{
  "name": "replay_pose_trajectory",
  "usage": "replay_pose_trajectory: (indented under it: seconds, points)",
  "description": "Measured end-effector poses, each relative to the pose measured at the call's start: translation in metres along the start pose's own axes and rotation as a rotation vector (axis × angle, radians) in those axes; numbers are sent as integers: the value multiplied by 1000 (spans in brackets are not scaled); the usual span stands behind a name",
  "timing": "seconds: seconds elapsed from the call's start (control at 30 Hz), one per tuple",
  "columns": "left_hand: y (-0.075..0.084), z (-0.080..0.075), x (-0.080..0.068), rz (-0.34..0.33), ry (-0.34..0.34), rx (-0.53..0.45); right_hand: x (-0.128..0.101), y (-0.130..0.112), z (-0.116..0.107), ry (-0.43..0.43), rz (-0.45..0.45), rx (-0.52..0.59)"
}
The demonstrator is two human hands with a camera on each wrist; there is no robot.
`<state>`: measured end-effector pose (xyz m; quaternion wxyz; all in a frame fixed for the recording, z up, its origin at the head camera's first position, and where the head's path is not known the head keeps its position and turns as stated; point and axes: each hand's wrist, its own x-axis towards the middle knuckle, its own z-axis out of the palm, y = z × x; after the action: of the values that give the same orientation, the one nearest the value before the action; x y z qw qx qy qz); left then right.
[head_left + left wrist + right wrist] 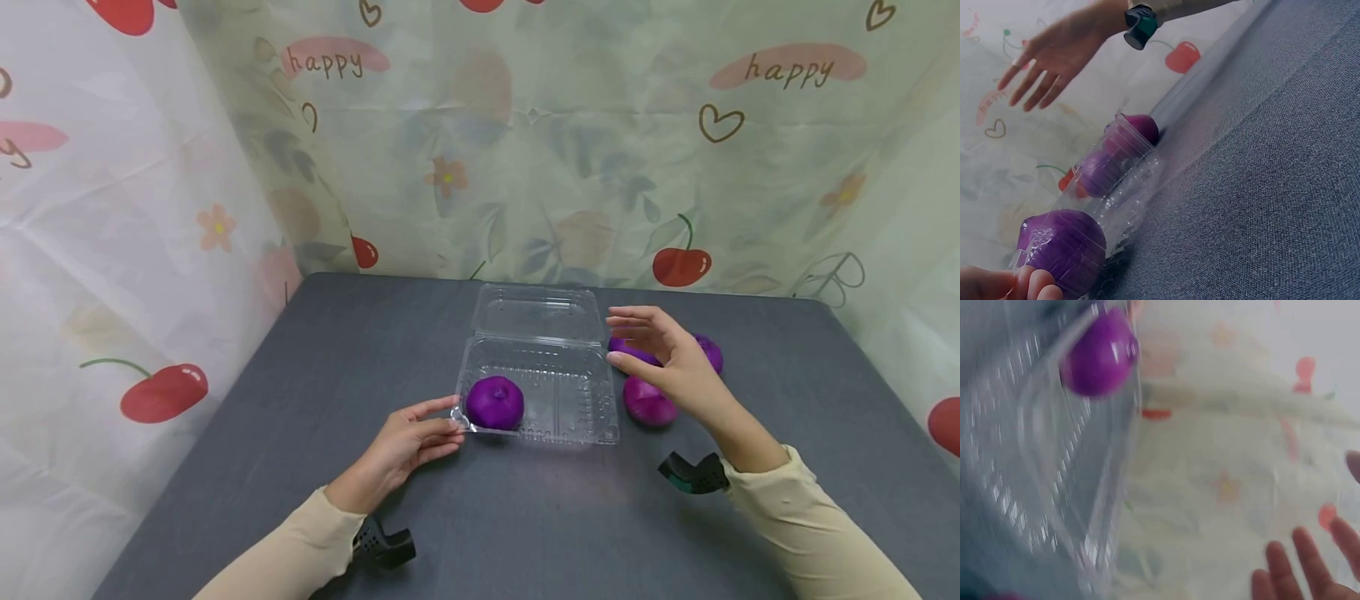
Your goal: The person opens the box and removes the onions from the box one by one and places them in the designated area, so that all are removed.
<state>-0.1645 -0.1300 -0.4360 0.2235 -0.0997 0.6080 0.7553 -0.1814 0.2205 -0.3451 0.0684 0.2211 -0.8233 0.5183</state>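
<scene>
A clear plastic clamshell container (577,392) lies with its lid (536,312) folded back, away from the person. One red onion (495,403) sits in its left front part. My left hand (412,442) pinches the front left corner of the container between thumb and fingers, close beside that onion. In the left wrist view, the onion (1063,250) is just beyond the fingertips. My right hand (667,358) is raised over the right side, fingers spread and thumb apart, holding nothing. Beneath it, partly hidden, are more red onions, the nearest one (648,403) beside the container.
Another onion (709,353) shows behind the right wrist. The dark grey tabletop (360,350) ends at a patterned curtain (525,192) at the back, with more curtain on both sides. Each wrist wears a black camera mount (693,473).
</scene>
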Motion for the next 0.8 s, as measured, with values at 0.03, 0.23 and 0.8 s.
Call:
replay_pose_trajectory:
  seconds: [0.03,0.23,0.8]
  points:
    - [0,0,0,0,-1,-1,1,0,6,6,-30,30]
    - [-1,-1,0,2,3,-3,3,4,47,12,-168,184]
    - [-1,1,1,11,16,19,13,26,127,-222,6,145]
